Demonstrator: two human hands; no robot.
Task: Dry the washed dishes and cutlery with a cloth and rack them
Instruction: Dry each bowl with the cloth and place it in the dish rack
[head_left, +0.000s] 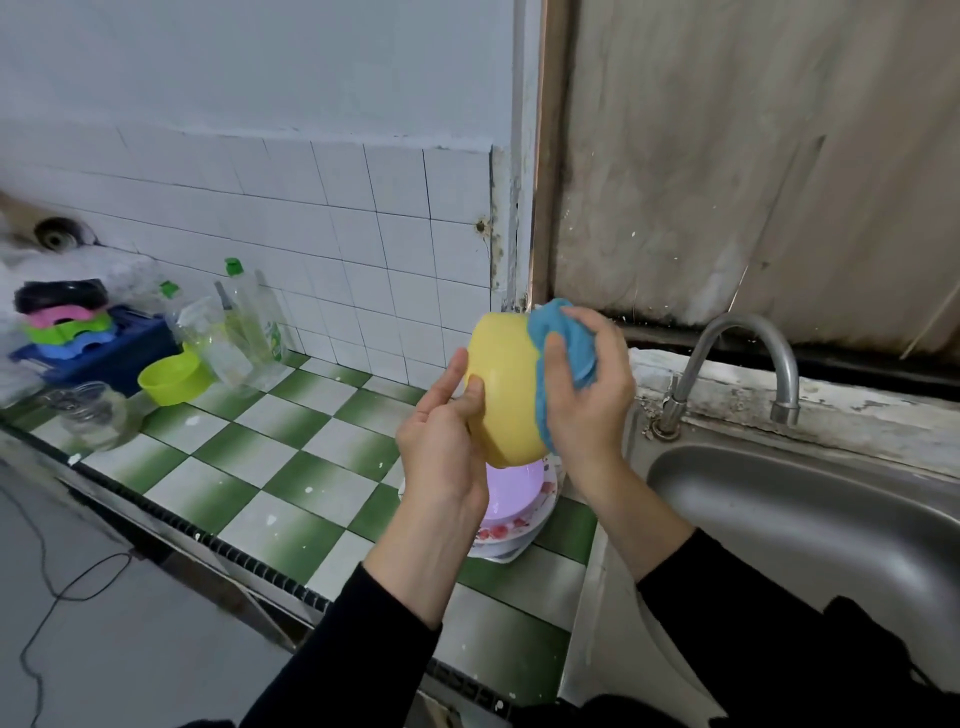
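yellow bowl (506, 384) is in the air above the table's (260, 467) right end, just left of the sink (805, 519). It's tipped on its side, outer wall to camera, inside not visible.

left hand (441, 441) grips the bowl's lower-left edge. Thumb and one finger show on the outer wall, the rest are hidden behind it.

right hand (587, 400) has fingers curled round a bunched blue cloth (566, 332), pressing it on the bowl's right side. Can't tell how far the cloth reaches inside.

plate stack (514, 509) sits on the table right under the bowl: lilac plate on top, floral rims below. It's mostly covered by the bowl and left wrist, so the count is unclear. The stack sits close to the sink rim.

The sink's right side is cut by the frame and its near part is behind the right sleeve. tap (743, 358) stands at the back, spout over the basin.

Open checkered tile runs left of the stack up to the clutter: lime bowl (174, 382), glass jar (93, 415), clear bottles (249, 317) and blue crate (114, 348) with stacked coloured plastic, too blurred to identify. The table's left end is cut off.

cable (67, 582) lies on the floor below left.
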